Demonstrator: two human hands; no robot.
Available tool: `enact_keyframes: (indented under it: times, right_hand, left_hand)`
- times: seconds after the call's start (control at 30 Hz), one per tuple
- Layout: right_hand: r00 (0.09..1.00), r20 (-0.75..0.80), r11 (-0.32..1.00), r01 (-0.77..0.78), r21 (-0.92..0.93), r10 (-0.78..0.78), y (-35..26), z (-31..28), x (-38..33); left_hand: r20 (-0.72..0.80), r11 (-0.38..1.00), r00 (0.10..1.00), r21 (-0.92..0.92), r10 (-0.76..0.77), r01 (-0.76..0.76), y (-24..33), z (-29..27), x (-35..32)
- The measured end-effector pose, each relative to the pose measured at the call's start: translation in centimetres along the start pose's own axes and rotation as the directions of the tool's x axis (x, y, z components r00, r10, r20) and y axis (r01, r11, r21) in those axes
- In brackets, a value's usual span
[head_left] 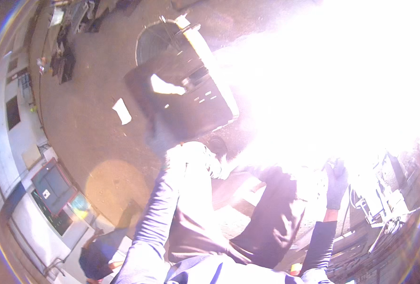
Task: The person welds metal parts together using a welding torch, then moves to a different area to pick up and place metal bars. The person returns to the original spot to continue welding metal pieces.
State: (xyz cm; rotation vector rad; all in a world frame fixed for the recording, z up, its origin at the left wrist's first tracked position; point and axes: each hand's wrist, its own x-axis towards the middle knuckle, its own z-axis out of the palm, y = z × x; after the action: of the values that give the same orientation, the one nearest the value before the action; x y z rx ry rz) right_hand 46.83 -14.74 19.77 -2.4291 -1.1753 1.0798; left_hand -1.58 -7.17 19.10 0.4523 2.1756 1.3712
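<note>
Harsh white glare covers the upper right and washes out much of what lies around my hands. My left hand reaches forward, nearly bleached by the light, and its fingers cannot be made out. Just beyond it is a dark, blurred panel-like shape with bright slits; whether the hand touches it is unclear. To the right, my right hand wears a dark grey glove. It is held out beside my right knee at the edge of the glare, its fingertips lost in the light. Whether it holds anything cannot be seen.
A round, tub-like container stands beyond the dark panel. A white scrap lies on the brown floor. Metal frames or parts crowd the right side. Pale cabinets and a framed dark panel line the left.
</note>
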Motion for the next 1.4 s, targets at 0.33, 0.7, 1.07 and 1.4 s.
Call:
enact_keyframes:
  times: [0.33, 0.7, 1.07, 1.4]
  right_hand:
    - [0.950, -0.263, 0.969, -0.113, 0.218, 0.170, -6.3, -14.2, -4.2]
    - [0.902, -0.307, 0.952, -0.296, 0.071, 0.304, -16.1, -16.4, -1.6]
    - [0.838, -0.358, 0.907, -0.415, 0.073, 0.413, -19.1, -16.0, 4.9]
    - [0.637, -0.461, 0.778, -0.582, 0.237, 0.618, -23.8, -22.1, 17.1]
  left_hand:
    - [-0.351, 0.986, 0.934, 0.125, -0.063, 0.113, 17.8, -19.1, 1.3]
    - [-0.292, 0.917, 0.876, -0.002, -0.383, 0.400, 20.4, -19.7, 13.6]
    - [-0.089, 0.943, 0.941, 0.024, -0.328, 0.331, 33.0, -1.6, 29.2]
    - [0.405, 0.928, 0.838, 0.091, -0.365, 0.361, 48.7, 36.3, 37.5]
